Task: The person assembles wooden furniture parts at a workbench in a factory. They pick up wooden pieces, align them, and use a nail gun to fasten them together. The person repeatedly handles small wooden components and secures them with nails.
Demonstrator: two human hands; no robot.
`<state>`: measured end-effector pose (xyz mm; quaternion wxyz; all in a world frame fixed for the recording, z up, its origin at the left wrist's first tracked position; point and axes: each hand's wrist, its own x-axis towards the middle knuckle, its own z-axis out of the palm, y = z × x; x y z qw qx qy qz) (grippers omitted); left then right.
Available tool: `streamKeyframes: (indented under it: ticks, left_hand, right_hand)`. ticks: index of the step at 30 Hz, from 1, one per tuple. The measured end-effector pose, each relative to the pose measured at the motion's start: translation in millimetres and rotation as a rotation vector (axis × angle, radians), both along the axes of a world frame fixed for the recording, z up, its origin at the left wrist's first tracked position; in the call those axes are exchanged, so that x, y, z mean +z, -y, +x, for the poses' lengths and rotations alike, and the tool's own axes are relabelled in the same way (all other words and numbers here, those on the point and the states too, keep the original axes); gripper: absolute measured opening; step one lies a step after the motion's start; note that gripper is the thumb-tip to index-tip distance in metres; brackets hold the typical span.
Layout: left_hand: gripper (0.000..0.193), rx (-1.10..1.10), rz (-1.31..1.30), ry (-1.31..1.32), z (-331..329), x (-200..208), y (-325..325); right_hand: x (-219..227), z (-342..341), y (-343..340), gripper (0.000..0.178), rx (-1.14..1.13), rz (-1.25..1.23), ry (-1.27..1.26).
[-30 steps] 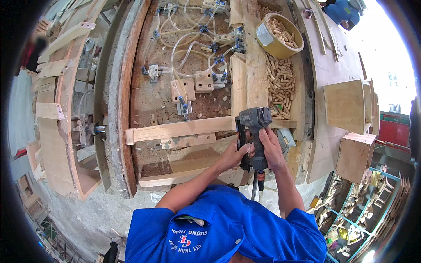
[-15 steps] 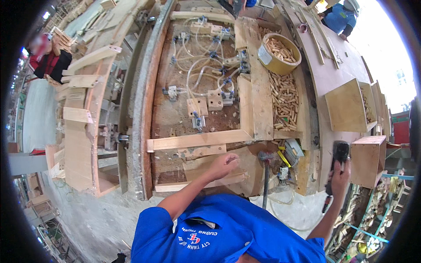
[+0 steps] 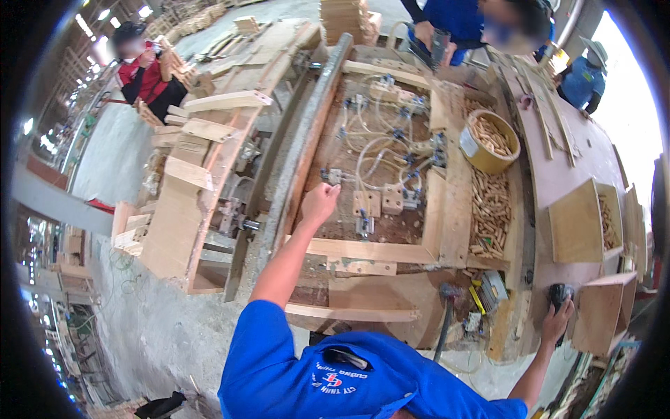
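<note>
Reaching: my left hand (image 3: 319, 202) is stretched out over the wooden jig (image 3: 377, 251), fingers curled loosely together, clamped on nothing, its knuckles just by a small clamp block (image 3: 332, 174) at the jig's left edge.
Tool: the black power tool (image 3: 560, 295) sits at the right end of the workbench (image 3: 558, 174), beside an open wooden box (image 3: 606, 314); my right hand (image 3: 556, 322) is wrapped shut round its grip.
Jig: a cross rail (image 3: 370, 249) lies across the near side of the frame, with white hoses (image 3: 380, 150) looping between the clamps beyond it.
Pegs: a yellow bucket (image 3: 490, 143) of wooden dowels stands at the far right of the jig, and loose dowels (image 3: 488, 213) are spread just below it.
Doing it well: I judge the left hand should settle on the clamp block squarely, clear of the hoses, while the right keeps the tool pointed down and well apart from the jig.
Around: stacked boards (image 3: 188, 174) lie to my left; another person in blue (image 3: 453, 21) works at the far end.
</note>
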<state>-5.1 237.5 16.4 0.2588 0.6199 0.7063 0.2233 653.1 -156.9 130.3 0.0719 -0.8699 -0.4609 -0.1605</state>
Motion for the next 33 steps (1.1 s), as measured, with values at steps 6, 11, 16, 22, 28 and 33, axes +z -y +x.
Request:
streamKeyframes:
  ticks: [6,11,16,22,28,33]
  left_hand:
    - [0.045,0.038,-0.05,-0.257,5.3,4.3,-53.9]
    - [0.047,0.051,-0.091,-0.158,11.3,-2.4,-64.1]
    - [0.045,-0.004,-0.012,-0.107,-10.6,-5.5,-37.9]
    - [0.037,-0.21,0.032,-0.013,-6.8,5.5,21.7]
    - [0.033,-0.408,0.107,-0.067,-14.9,0.1,68.2]
    - [0.039,-0.698,0.191,-0.343,-3.4,-1.8,89.3]
  right_hand:
    - [-24.8,-73.4,10.4,0.055,0.04,-0.033,0.064]
    - [-73.1,-137.2,64.2,0.045,-0.041,0.017,-0.738]
    - [-85.7,-215.7,77.1,0.042,0.002,-0.329,-0.492]
    - [-77.8,-233.8,97.9,0.049,-0.065,-0.349,-0.431]
    - [-74.4,-230.2,88.6,0.055,-0.099,-0.343,-0.509]
    - [-70.1,-238.1,87.1,0.06,-0.129,-0.313,-0.542]
